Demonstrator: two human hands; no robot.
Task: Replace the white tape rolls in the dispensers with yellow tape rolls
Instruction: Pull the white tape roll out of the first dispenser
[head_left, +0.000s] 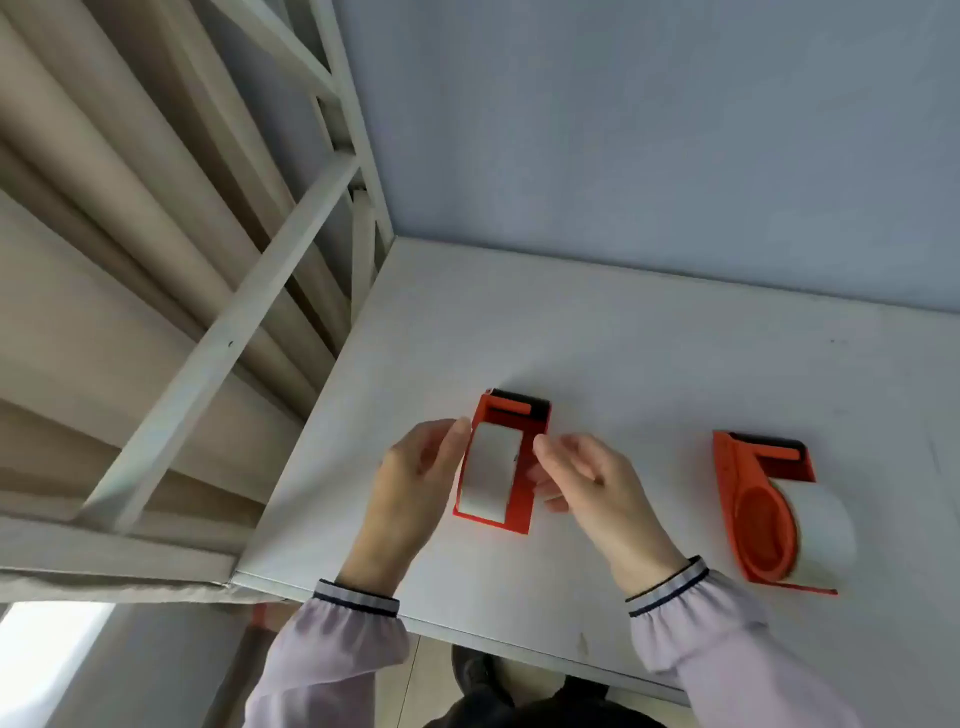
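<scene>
White tabletop (623, 353) is meeting a pale blue wall, its upper right lying bare. At frame centre an orange dispenser (498, 462) is carrying a white tape roll (488, 475), left hand (415, 478) touching its side, right hand (576, 478) hovering, fingers loosely curled. Lower right, a second dispenser (763, 514) is lying sideways, its white roll (821, 530) partly hidden.
</scene>
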